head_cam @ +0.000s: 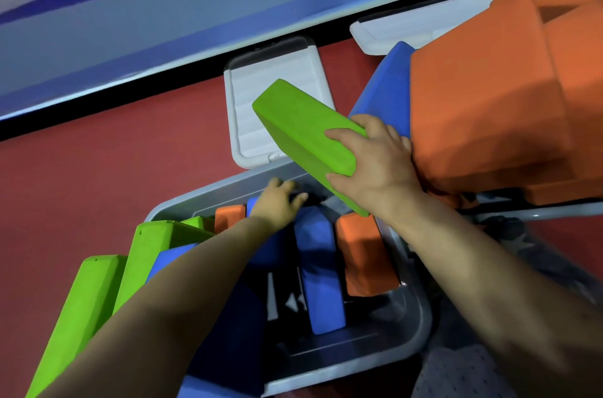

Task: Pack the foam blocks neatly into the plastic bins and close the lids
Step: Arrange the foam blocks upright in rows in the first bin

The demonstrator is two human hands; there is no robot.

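Observation:
My right hand (375, 166) grips one end of a green foam block (293, 123), tilted above the far rim of the grey plastic bin (414, 316). Inside the bin stand blue blocks (321, 270) and orange blocks (362, 254) on edge. My left hand (277, 205) reaches into the bin with fingers spread, resting on a blue block near its far wall. More green blocks (143, 254) lean at the bin's left side. A white lid (274, 104) lies on the red floor just beyond the bin.
A stack of orange blocks (505, 104) with a blue block (388, 91) stands at the right, close to my right hand. A second white lid (411, 25) lies behind it. A blue and grey wall (163, 22) runs along the back. Red floor (98, 176) spreads left.

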